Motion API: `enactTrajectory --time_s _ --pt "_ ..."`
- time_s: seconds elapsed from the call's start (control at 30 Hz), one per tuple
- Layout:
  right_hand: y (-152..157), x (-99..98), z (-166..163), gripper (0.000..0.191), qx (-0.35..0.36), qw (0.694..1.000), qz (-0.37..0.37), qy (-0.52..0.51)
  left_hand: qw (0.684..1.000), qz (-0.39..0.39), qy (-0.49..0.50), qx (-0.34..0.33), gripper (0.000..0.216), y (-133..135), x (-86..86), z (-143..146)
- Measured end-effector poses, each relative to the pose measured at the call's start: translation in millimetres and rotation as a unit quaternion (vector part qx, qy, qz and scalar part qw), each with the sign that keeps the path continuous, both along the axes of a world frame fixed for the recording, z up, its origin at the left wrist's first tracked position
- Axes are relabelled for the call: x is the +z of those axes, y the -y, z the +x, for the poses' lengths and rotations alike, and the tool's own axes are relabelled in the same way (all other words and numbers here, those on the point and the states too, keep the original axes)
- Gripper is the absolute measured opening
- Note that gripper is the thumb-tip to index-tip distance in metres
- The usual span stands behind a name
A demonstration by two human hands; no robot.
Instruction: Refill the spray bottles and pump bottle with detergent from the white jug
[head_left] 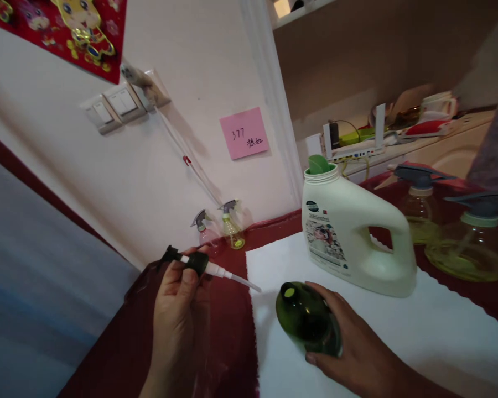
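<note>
My left hand is closed around the dark collar of a pump dispenser top. Its white neck and clear dip tube point right, towards the bottle. In my right hand is a dark green glossy bottle, its open mouth uncapped and tilted towards me. The tube's tip is apart from the bottle, to the left of its mouth. Behind the bottle stands a large pale green detergent jug with a handle, its neck uncapped and something green sticking up out of it.
White paper covers part of the red tabletop. Two small spray bottles stand against the wall, and two larger spray bottles stand at the right. A white router sits on the shelf behind. A pink note is on the wall.
</note>
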State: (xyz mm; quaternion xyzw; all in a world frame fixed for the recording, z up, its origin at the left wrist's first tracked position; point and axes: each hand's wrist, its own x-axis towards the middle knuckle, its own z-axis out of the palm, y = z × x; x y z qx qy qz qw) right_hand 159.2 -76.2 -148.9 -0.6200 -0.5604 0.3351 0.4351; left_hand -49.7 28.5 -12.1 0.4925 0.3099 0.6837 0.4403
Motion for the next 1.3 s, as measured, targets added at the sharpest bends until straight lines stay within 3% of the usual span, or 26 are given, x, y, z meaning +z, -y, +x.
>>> enactTrajectory --time_s 0.17,0.27,0.33,0.47,0.57,0.67,0.73,1.0,1.2,1.3 --pt "-5 -14.5 2 0.093 0.013 1.0 0.002 -0.011 0.998 0.034 -0.056 -0.002 0.034 -1 9.3 -14" --pt "-7 -26.5 4 0.092 0.043 0.999 0.022 -0.012 0.985 0.041 -0.164 0.041 0.027 0 23.7 -28" --pt "-7 -32.8 5 0.092 0.04 0.999 0.029 -0.008 0.957 0.041 -0.282 0.054 0.029 -4 34.1 -42" --pt "-4 -38.2 4 0.099 0.018 0.999 0.041 0.002 0.83 0.072 -0.552 0.041 0.034 -26 34.7 -79" --pt "-1 -39.0 5 0.099 -0.007 0.996 0.08 0.035 0.722 0.066 -0.688 0.041 0.032 -45 11.3 -103" --pt "2 -39.7 7 0.084 -0.025 0.99 0.12 0.073 0.582 0.017 -0.812 0.043 0.027 -56 -19.4 -115" --pt "4 -39.2 8 0.075 -0.02 0.985 0.143 0.091 0.538 -0.01 -0.842 0.045 0.024 -59 -37.2 -118" --pt "1 -39.2 10 0.062 -0.051 0.957 0.24 0.153 0.519 -0.039 -0.852 0.056 0.024 -63 -78.4 -121" --pt "-11 -66.4 22 0.071 -0.057 0.948 0.248 0.192 0.547 -0.041 -0.834 0.06 0.028 -59 -85.7 -122" --pt "-13 -70.6 23 0.07 -0.079 0.946 0.259 0.176 0.575 -0.028 -0.816 0.06 0.031 -53 -82.7 -118"
